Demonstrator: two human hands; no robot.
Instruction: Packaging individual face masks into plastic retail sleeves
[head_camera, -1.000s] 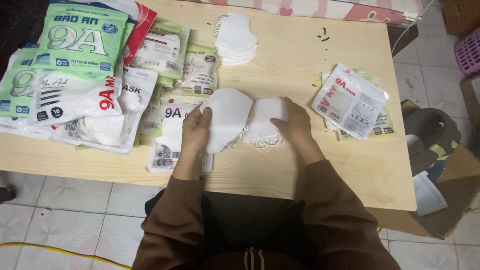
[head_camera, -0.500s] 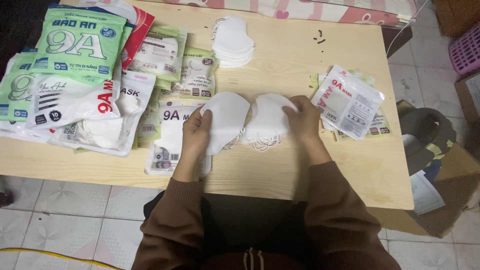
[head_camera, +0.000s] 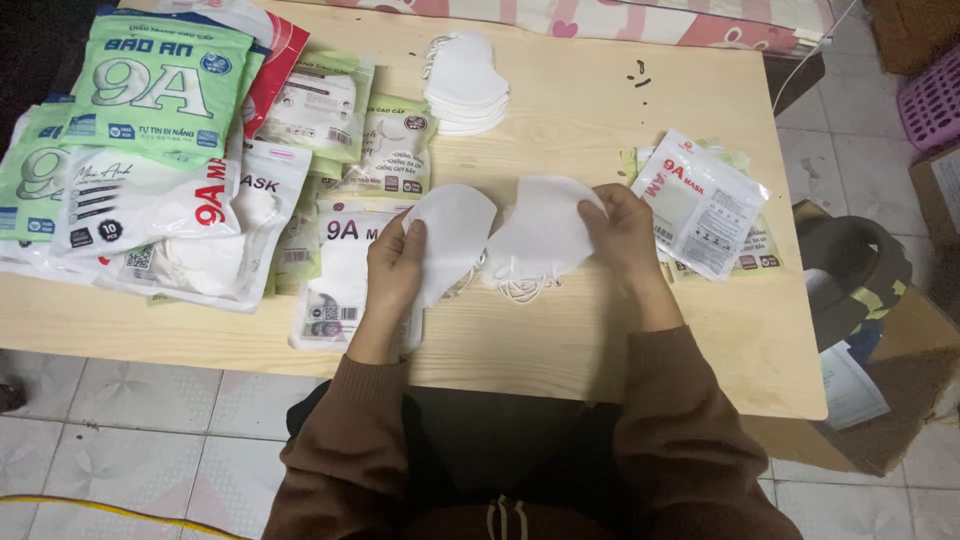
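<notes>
My left hand (head_camera: 392, 268) holds a folded white face mask (head_camera: 452, 232) just above the wooden table (head_camera: 600, 330). My right hand (head_camera: 622, 232) grips a second white mask (head_camera: 545, 235), its ear loops dangling below. The two masks sit side by side and nearly touch in the middle. Under my left hand lies a clear packet of masks (head_camera: 340, 275).
A stack of white masks (head_camera: 465, 85) rests at the far middle. Green and white mask packets (head_camera: 150, 130) pile up at the left. More flat packets (head_camera: 700, 205) lie at the right. A cardboard box with a cap (head_camera: 850, 270) stands beside the table's right edge.
My hands have drawn the two masks apart, the right one moving to the right. The masks were overlapping before and now lie side by side.
</notes>
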